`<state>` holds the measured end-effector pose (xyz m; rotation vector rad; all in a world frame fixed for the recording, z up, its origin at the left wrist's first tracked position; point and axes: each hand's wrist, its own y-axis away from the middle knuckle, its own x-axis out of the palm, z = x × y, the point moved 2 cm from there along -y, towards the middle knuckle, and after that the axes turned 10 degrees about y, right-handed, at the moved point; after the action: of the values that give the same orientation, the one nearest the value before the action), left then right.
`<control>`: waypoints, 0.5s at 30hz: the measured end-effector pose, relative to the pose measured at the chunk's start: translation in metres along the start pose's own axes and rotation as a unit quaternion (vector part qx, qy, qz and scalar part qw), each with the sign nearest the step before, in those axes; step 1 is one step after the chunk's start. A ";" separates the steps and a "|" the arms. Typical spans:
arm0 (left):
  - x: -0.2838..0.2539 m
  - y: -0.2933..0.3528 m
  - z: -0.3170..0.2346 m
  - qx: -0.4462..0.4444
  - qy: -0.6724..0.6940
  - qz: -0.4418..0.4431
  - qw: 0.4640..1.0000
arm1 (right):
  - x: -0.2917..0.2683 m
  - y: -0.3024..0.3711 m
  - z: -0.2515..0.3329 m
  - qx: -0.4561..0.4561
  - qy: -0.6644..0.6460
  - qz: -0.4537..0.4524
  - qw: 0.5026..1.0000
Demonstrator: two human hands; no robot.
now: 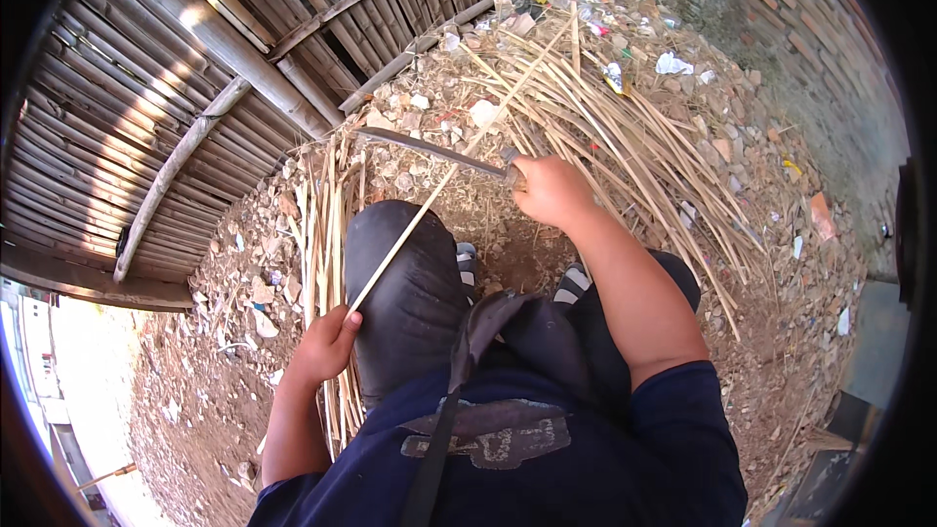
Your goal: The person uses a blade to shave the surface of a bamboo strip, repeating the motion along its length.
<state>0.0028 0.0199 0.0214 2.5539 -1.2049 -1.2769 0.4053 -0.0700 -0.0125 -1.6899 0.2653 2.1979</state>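
Note:
My left hand (326, 345) is closed round the near end of a long, thin bamboo strip (404, 236), beside my left knee. The strip slants up and away to the right, across the knee and on over the far pile. My right hand (552, 191) grips the handle of a long, slightly curved knife (429, 146), its blade pointing left. The blade crosses the strip a little beyond my knees; whether it bites into it I cannot tell. A pile of split bamboo strips (625, 141) lies ahead and to the right. Another bundle of strips (314, 224) lies left of my left leg.
A bamboo-pole wall (127, 127) with thick beams rises at the left. At the far right stands a brick wall (810, 29). Rubble and litter (673, 63) cover the earth ground. My sandalled feet (574, 283) are between my bent knees.

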 end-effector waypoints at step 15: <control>0.016 -0.002 -0.008 0.037 -0.097 -0.055 0.993 | -0.007 0.007 0.032 -0.093 0.014 0.048 0.994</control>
<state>0.0154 0.0088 0.0155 2.6318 -1.1786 -1.5659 0.3755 -0.0664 0.0023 -1.8421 0.1558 2.3325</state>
